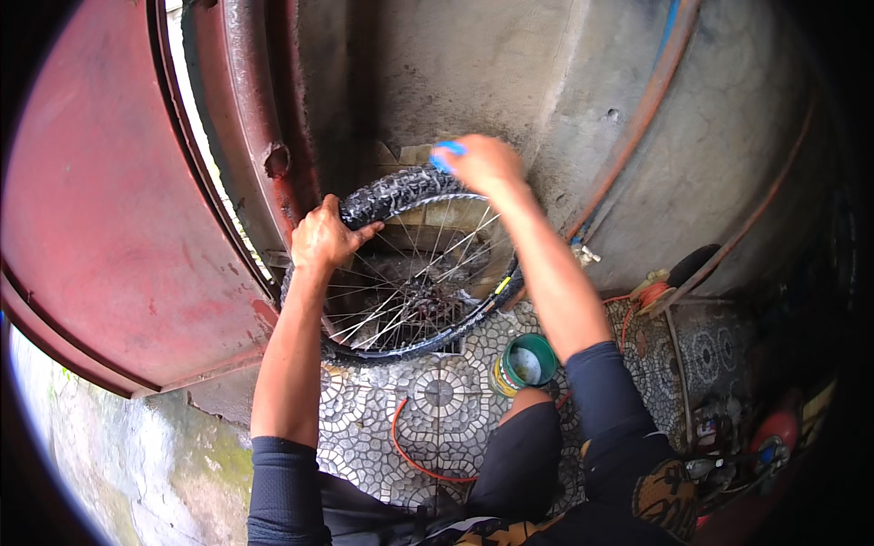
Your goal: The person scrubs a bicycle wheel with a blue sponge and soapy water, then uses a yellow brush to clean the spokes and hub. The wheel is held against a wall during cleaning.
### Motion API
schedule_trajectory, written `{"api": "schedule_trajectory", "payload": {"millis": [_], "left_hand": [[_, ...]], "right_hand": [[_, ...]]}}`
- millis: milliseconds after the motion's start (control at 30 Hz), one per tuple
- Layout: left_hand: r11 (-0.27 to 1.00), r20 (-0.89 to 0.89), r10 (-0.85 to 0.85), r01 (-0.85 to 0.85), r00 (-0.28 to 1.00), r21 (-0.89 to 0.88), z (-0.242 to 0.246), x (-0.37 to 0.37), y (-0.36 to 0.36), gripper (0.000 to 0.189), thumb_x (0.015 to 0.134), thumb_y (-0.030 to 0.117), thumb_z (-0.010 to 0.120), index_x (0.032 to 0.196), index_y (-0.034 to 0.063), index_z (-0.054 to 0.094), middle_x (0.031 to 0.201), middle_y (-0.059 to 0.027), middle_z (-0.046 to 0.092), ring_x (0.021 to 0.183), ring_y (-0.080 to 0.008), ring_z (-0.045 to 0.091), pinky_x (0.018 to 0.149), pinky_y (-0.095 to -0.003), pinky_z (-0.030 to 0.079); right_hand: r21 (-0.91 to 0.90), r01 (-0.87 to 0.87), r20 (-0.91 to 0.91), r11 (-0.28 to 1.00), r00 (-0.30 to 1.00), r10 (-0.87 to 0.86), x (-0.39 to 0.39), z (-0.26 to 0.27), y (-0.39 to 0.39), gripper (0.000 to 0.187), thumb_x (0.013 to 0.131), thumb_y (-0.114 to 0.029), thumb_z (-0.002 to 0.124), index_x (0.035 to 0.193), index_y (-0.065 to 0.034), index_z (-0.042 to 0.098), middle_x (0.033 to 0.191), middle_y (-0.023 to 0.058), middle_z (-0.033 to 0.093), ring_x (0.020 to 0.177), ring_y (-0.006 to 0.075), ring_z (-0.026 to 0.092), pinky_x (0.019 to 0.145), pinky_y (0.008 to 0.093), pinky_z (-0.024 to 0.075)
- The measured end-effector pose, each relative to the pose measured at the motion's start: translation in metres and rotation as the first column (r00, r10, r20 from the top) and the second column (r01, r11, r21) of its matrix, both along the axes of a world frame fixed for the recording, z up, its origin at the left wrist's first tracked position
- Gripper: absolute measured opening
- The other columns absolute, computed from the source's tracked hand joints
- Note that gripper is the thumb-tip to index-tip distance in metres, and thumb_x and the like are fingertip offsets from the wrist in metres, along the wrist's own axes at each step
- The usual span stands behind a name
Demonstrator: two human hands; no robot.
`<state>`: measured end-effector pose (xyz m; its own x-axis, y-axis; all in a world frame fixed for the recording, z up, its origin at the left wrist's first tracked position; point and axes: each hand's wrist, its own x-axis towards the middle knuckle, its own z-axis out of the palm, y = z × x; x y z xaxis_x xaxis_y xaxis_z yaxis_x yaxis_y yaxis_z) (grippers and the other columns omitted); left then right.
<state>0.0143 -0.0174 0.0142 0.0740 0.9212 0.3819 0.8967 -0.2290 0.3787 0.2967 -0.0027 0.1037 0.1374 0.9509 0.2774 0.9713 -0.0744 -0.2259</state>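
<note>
A spoked bicycle wheel (502, 295) with a knobby black tyre stands in front of me, white suds on its upper tread. My left hand (326, 234) grips the tyre at its upper left, thumb towards the rim. At the top of the tyre my right hand (486, 162), slightly blurred, holds a blue scrubbing item (447, 155) against or just over the tread; its exact kind is unclear. A green bucket (506, 372) with whitish, sudsy liquid stands on the patterned floor near my knee, below and right of the wheel.
Behind the wheel rises a concrete wall (464, 75). A red metal gate (130, 191) stands at the left. An orange hose (425, 471) lies on the tiled floor (382, 437). To the right are a tap (586, 255), a coiled orange hose (652, 295) and assorted items at the lower right.
</note>
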Motion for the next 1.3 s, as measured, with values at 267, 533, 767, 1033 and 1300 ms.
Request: {"api": "schedule_trajectory", "payload": {"millis": [267,533,767,1033,1300], "left_hand": [[1.0,-0.005,-0.016,0.016,1.0,0.009,-0.001,0.001,0.001,0.084,0.073,0.077,0.085,0.102,0.0025,0.061,0.095,-0.0252,0.078,0.095,-0.046,0.077,0.084,-0.0557,0.062],[1.0,-0.008,0.005,-0.005,1.0,0.024,-0.003,0.002,0.002,0.087,0.073,0.078,0.085,0.108,0.0014,0.062,0.091,-0.0268,0.077,0.094,-0.0468,0.077,0.083,-0.0554,0.061],[0.997,-0.004,-0.02,0.021,1.0,0.071,-0.006,0.0,0.004,0.085,0.072,0.076,0.087,0.106,0.0009,0.063,0.087,-0.0272,0.076,0.09,-0.048,0.076,0.079,-0.0555,0.061],[1.0,-0.022,-0.001,0.002,1.0,0.028,-0.001,0.002,0.001,0.086,0.074,0.078,0.084,0.107,0.0018,0.061,0.094,-0.0266,0.078,0.096,-0.0471,0.077,0.085,-0.0559,0.062],[1.0,-0.022,-0.005,0.005,1.0,0.017,-0.004,0.001,0.004,0.085,0.073,0.077,0.085,0.103,0.0022,0.061,0.093,-0.0264,0.077,0.096,-0.0466,0.077,0.084,-0.0569,0.061]], "right_hand": [[0.052,-0.045,-0.377,0.998,0.924,0.061,0.052,-0.027,0.014,0.064,0.094,-0.074,0.068,0.102,-0.0129,0.085,0.084,0.0152,0.08,0.079,0.0277,0.077,0.077,0.045,0.0581],[-0.082,-0.112,0.039,0.99,0.993,0.115,-0.039,0.018,0.027,0.057,0.093,-0.067,0.069,0.094,-0.0114,0.082,0.096,0.0136,0.08,0.102,0.0336,0.078,0.089,0.0493,0.0591],[-0.266,-0.051,-0.069,0.963,0.997,0.034,0.069,0.005,0.06,0.066,0.092,-0.066,0.073,0.111,-0.0044,0.083,0.12,0.0194,0.079,0.114,0.0342,0.076,0.098,0.0429,0.0571],[0.049,-0.156,0.034,0.987,0.987,0.154,-0.041,-0.005,0.024,0.051,0.099,-0.064,0.065,0.106,-0.0165,0.082,0.104,0.0184,0.081,0.104,0.0378,0.078,0.095,0.0515,0.0595],[0.316,0.124,-0.245,0.94,0.968,-0.045,0.06,-0.056,-0.015,0.048,0.1,-0.064,0.064,0.108,-0.0192,0.081,0.084,0.0183,0.078,0.08,0.04,0.078,0.073,0.0533,0.0604]]}}
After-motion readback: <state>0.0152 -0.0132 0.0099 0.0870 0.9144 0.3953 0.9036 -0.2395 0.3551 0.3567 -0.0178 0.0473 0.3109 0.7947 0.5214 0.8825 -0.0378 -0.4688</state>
